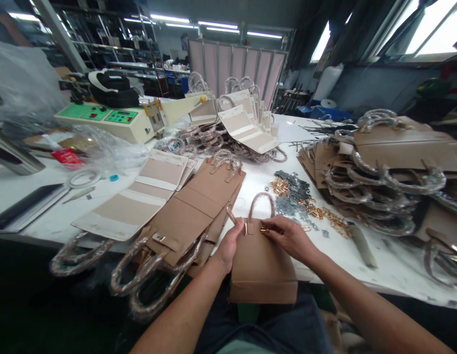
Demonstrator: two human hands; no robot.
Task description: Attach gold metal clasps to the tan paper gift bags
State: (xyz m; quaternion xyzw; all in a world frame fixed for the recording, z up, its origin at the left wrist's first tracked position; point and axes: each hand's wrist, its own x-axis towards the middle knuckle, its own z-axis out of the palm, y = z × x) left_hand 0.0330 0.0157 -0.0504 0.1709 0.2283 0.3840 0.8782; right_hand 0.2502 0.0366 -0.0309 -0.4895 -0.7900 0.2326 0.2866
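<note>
Currently two hands (228, 248) (290, 237) on one panel (264, 265), two fittings (245, 229) (263, 230).

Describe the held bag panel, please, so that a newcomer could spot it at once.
At the near edge of the white table, look between the panel stack on the left and the panel pile on the right. There, unlike its neighbours, the brown bag panel is gripped by the left hand, with the right hand at a gold fitting.

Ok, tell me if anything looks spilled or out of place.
Possibly the gold pieces and grey pieces: they lie scattered beyond the right hand, loose on the table, partly mixed, with a few strays. That looks untidy, though it may be deliberate.
</note>
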